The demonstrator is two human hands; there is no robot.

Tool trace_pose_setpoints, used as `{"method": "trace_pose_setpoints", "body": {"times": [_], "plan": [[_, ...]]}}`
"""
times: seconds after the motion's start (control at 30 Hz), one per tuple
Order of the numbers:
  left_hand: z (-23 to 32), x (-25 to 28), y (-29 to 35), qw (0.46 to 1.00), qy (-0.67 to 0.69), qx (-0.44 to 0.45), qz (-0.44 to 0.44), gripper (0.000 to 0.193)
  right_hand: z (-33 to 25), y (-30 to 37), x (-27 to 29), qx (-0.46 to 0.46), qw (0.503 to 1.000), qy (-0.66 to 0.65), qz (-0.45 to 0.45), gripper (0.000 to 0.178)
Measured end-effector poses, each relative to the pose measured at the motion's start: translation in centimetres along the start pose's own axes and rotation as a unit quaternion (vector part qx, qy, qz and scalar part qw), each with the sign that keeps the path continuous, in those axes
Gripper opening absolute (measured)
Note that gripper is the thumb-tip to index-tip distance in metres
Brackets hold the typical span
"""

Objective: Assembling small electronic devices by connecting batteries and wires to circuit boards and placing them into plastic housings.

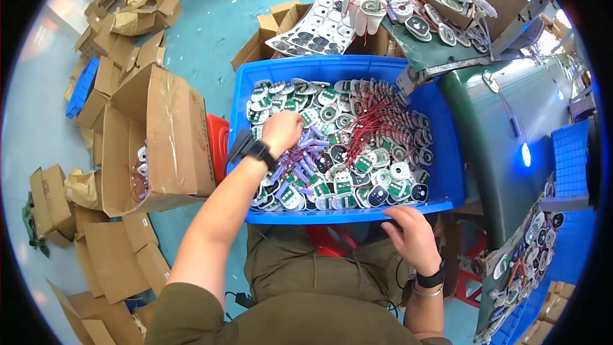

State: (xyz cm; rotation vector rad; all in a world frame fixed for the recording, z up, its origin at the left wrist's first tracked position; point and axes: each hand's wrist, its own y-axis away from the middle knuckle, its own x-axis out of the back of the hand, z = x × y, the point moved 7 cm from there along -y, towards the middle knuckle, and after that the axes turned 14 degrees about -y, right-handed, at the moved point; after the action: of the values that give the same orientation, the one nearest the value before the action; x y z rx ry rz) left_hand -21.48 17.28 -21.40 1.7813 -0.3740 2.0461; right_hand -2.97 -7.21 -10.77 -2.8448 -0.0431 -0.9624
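A wide blue bin stands before me, filled with oval and round white casings with green circuit boards. Inside it, over the left half of the pile, my left hand reaches down with its fingers curled together; whatever they pinch is hidden. Purple cylindrical cells with wires lie heaped just beside that hand. Thin red wires fan out over the casings to the right. At the bin's front right rim rests my right hand, its fingers loosely apart and holding nothing.
An upright cardboard box with some parts inside stands left of the bin. A green conveyor belt runs along the right, with a lit blue lamp on it. At the back, a bench carries piled casings and a white glove.
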Motion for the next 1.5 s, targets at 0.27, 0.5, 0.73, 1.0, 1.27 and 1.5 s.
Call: {"method": "trace_pose_setpoints", "body": {"times": [0.27,0.5,0.73,1.0,1.27,1.5], "plan": [[-2.9,-4.5,-4.6,0.982,0.14,0.081,-0.094,0.022,2.9,-0.2,0.2,-0.059,0.998,-0.028,-0.009,0.02],[0.9,3.2,1.8,0.685,0.704,0.145,-0.118,0.009,3.6,-1.3,-0.9,-0.07,0.996,-0.061,-0.018,0.018],[0.3,5.8,6.9,0.7,0.695,0.156,0.041,0.009,-2.7,-5.5,-4.2,0.059,0.984,-0.164,-0.036,0.016],[-3.0,7.0,11.0,0.744,0.656,0.115,0.047,0.012,-1.4,-1.6,-5.5,-0.005,0.987,-0.143,-0.071,0.013],[-4.2,3.4,10.4,0.667,0.71,0.223,0.034,0.011,-0.5,0.4,-5.6,-0.045,0.987,-0.127,-0.088,0.016],[-4.0,2.4,7.8,0.771,0.617,0.158,0.026,0.013,0.7,0.2,-5.7,-0.06,0.983,-0.151,-0.082,0.018]]}}
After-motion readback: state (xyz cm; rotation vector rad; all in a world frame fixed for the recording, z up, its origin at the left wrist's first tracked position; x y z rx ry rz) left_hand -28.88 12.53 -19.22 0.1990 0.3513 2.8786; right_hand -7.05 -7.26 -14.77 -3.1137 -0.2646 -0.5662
